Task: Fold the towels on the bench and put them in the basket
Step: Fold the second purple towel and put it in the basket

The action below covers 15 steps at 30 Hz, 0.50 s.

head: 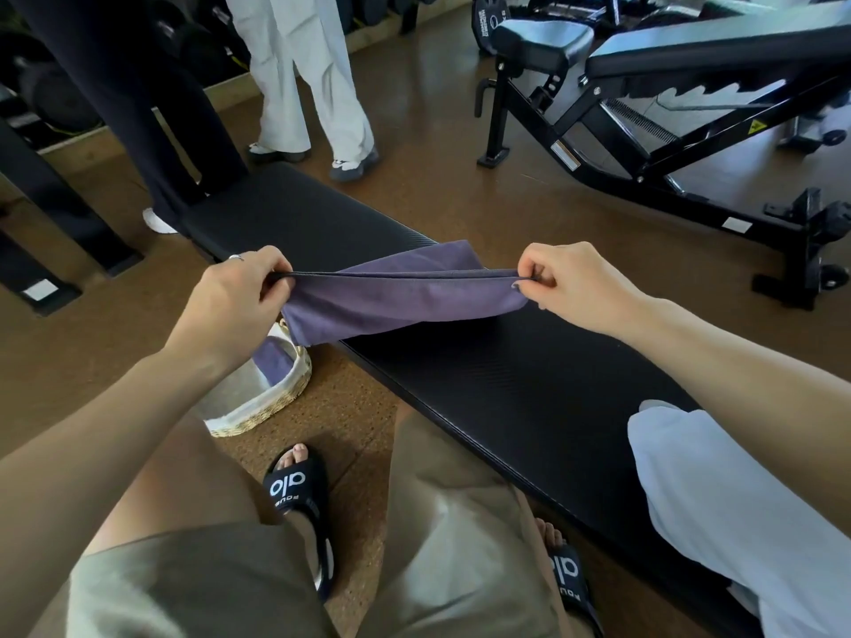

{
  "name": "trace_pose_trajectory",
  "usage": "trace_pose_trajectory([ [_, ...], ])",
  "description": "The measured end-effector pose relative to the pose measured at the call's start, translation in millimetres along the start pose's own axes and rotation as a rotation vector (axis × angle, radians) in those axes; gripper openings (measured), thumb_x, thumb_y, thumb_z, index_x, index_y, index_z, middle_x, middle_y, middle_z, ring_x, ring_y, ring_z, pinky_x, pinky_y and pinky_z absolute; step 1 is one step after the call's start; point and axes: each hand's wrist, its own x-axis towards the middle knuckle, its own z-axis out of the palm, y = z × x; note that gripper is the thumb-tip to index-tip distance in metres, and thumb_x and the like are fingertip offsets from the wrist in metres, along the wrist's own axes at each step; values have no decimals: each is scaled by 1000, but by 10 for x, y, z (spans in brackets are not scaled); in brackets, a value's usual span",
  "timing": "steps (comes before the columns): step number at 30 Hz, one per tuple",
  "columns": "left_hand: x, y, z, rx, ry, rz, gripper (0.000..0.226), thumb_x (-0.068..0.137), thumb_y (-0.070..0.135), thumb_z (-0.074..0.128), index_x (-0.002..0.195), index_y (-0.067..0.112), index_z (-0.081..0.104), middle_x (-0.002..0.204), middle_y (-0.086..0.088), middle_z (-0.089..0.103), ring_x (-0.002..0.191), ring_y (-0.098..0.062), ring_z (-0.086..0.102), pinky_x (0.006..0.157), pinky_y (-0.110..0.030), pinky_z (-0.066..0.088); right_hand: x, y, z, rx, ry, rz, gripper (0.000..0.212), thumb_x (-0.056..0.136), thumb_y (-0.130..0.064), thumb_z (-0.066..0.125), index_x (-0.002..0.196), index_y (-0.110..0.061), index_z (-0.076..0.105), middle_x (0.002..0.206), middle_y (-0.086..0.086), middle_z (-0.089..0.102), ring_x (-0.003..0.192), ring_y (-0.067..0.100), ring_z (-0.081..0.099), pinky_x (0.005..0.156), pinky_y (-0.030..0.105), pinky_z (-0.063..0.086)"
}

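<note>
**Purple towel stretched between two hands over a gym bench**

Nearest the camera, at 6 o'clock, are the wearer's knees in olive shorts [221,587] and two black slide sandals [299,488] on a brown speckled floor [414,209]; the white lettering on the straps reads "alo", with smaller letters beneath too small to read.

Both bare forearms reach forward. Left hand [235,292], at about 10 o'clock from centre, pinches one end of a purple towel [400,299]; a ring shows on one finger. Right hand [571,285], at about 2 o'clock, pinches the other end between thumb and curled fingers. The towel's top edge is pulled into a taut line between the hands, doubled over, its lower part sagging onto the black padded bench [506,389].

The bench runs from 11 o'clock to 5 o'clock, its near edge passing just right of the knees. A pale white towel [718,508] lies on it at 4 o'clock, spilling over the far edge.

At 8 o'clock a woven basket [276,402] with a white liner stands on the floor just beside the bench's left edge, partly under the left forearm, with purple cloth inside.

Open floor lies beyond the bench at 1 o'clock, up to an adjustable black weight bench [690,85] bearing a yellow warning triangle. At 11 and 12 o'clock two people's legs stand close to the bench's far end
</note>
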Motion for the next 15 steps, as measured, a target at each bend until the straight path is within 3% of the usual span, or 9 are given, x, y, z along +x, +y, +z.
trace_pose_trajectory([
  [4,23,-61,15,18,-16,17,7,98,10,55,95,15,60,85,-4,64,81,-25,57,74,-44,47,14,-31,-51,112,0,72,11,97,-19,67,87,-19,62,67,-6,67,61,7,69,63,26,60],
  [15,62,-112,-6,29,-14,45,12,99,9,54,98,18,62,85,1,64,81,-20,56,73,-35,42,99,-84,-51,286,115,209,14,94,-14,71,87,-10,59,63,1,69,53,14,68,52,22,56],
])
